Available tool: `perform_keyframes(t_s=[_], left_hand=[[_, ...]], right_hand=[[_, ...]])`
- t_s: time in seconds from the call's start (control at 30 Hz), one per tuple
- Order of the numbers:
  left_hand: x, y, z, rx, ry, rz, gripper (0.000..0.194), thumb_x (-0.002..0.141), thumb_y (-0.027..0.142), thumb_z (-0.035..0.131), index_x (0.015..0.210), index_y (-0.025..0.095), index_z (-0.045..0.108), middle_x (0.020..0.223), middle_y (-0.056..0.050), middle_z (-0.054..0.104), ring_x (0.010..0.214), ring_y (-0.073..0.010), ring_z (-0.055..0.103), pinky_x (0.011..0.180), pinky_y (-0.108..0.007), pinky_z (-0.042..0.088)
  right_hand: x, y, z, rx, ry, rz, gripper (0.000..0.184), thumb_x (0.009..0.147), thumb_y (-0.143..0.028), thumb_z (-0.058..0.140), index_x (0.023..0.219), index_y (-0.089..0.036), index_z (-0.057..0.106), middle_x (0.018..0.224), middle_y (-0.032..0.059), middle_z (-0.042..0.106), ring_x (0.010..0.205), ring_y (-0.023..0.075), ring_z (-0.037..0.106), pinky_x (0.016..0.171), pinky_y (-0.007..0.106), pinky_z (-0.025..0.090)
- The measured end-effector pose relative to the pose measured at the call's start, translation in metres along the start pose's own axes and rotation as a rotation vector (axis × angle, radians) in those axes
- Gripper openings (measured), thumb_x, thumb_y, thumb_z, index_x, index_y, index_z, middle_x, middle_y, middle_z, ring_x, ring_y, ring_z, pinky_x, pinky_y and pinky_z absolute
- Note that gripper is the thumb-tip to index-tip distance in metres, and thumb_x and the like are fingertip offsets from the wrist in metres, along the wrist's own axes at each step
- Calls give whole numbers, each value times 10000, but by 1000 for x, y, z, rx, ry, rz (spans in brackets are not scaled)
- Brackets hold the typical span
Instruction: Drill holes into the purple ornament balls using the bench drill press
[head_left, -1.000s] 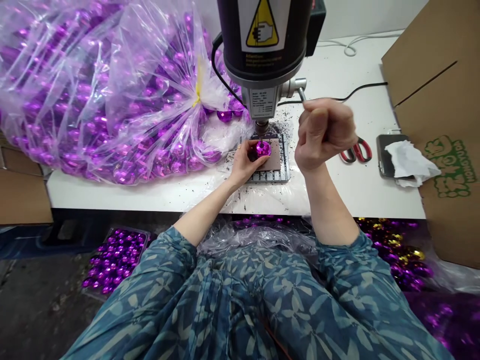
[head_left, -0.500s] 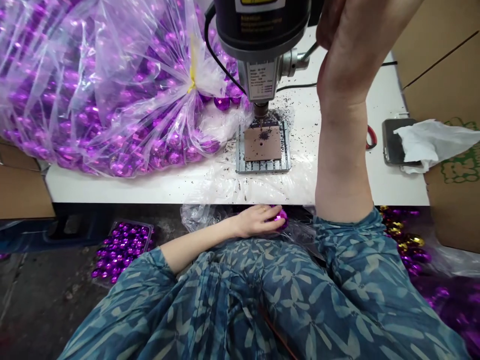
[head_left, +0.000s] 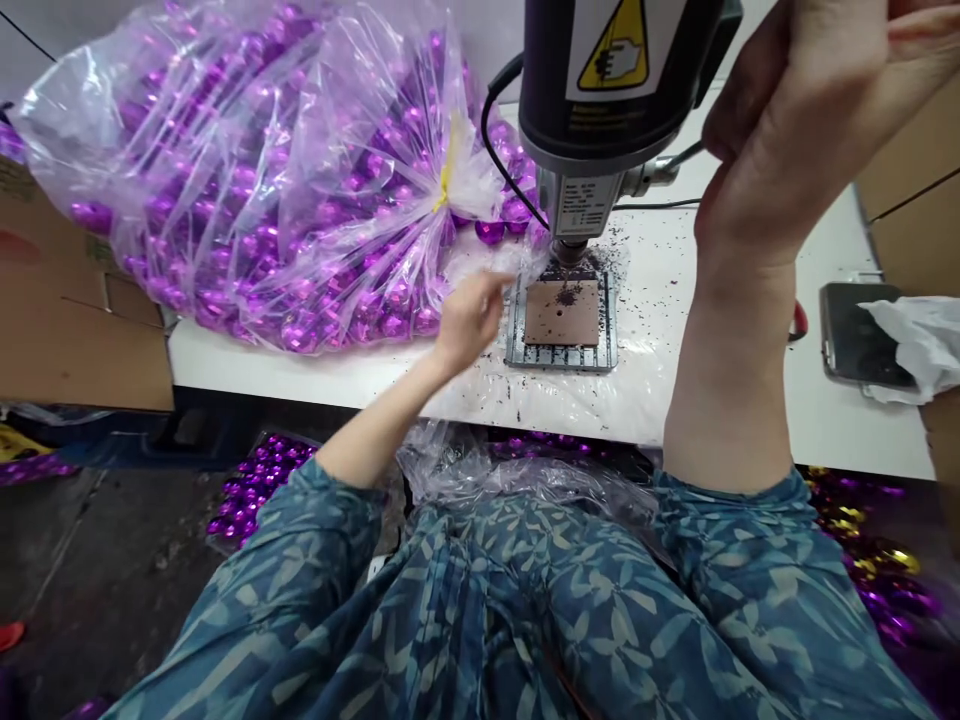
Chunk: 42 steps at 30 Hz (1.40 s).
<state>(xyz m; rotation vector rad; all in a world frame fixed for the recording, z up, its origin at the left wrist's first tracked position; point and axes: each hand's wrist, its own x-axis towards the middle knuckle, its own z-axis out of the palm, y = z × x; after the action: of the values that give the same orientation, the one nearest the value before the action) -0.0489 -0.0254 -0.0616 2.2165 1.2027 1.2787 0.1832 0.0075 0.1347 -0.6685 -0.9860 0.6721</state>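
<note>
Gripping the lever [head_left: 684, 155] with the right hand [head_left: 795, 140]. Holding the left hand [head_left: 469, 320] above the white table [head_left: 847, 420], fingers bent, grip unclear, beside the crumb-strewn board [head_left: 562, 326] under the drill [head_left: 600, 135], near the bag [head_left: 315, 190] of purple balls [head_left: 300, 335] before the wall [head_left: 491, 35].

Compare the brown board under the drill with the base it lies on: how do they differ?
Size: the board is smaller; the base shows beyond its edges.
Colour: the board is plain brown, the base grey.
Surface: the board is flat with a small dark hole, while the base has slots.
Shared: both are roughly rectangular, lie below the drill and carry dark specks.
</note>
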Motion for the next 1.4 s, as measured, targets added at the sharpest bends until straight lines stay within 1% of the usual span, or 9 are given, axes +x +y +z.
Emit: perform_keyframes(t_s=[0.1,0.2,0.37,0.5,0.67,0.8,0.93,1.17,1.4], left_hand=[[73,-61,-3,176,-30,-249,210,882,123,541,973,199,715,1073,-133,728,1108,-334,707,1079,-583,524],[114,-101,12,212,-102,-387,252,720,74,691,950,176,695,1158,-181,699,1177,-418,672,1151,-636,446],[127,-126,33,94,-70,-416,414,595,62,850,925,214,651,1210,-145,666,1284,-446,615,1194,-623,417],[122,-131,31,17,-27,-394,456,637,177,956,918,220,600,1214,-131,622,1322,-434,572,1228,-674,357],[120,-126,31,-30,-36,-389,517,608,291,1003,922,223,598,1101,-108,671,1301,-413,574,1230,-683,346],[113,-109,28,-237,15,-501,366,794,399,832,1061,229,649,1075,-102,734,1100,-302,706,1041,-522,561],[88,-75,7,-615,-45,-541,414,986,591,552,1218,262,652,1084,-107,764,975,-238,771,812,-394,641],[34,-16,-10,-648,-154,-512,522,1058,639,444,1323,229,628,1171,-150,732,1075,-244,760,864,-420,672],[4,-1,18,-784,-187,-533,474,893,525,752,1273,264,641,1235,-116,754,963,-207,767,759,-348,649]], right_hand=[[9,14,-3,-60,34,-308,415,749,-517,712,636,-143,573,627,-41,443,461,-46,348,529,171,326],[8,17,-4,-46,22,-377,538,637,-662,717,697,-136,625,647,-10,504,561,-11,453,607,177,461],[0,14,-1,-43,27,-406,566,681,-710,647,729,-147,618,523,-30,275,699,60,591,683,185,495],[-3,14,4,-5,37,-424,577,701,-713,638,732,-137,625,518,-34,293,709,61,616,691,184,496],[-6,15,6,56,27,-429,484,738,-616,694,723,-137,624,510,-52,277,540,31,478,552,195,373],[-5,17,3,8,17,-434,467,802,-605,657,743,-142,640,483,-70,245,420,6,260,497,230,287],[-6,15,2,-56,15,-405,527,772,-666,614,747,-140,632,539,-44,387,463,-1,335,502,210,295],[-6,14,6,-78,44,-417,574,736,-702,584,748,-129,618,599,-6,469,695,43,600,666,177,492],[-6,17,4,75,38,-369,493,685,-612,705,731,-136,586,628,7,568,656,49,592,646,187,500]])
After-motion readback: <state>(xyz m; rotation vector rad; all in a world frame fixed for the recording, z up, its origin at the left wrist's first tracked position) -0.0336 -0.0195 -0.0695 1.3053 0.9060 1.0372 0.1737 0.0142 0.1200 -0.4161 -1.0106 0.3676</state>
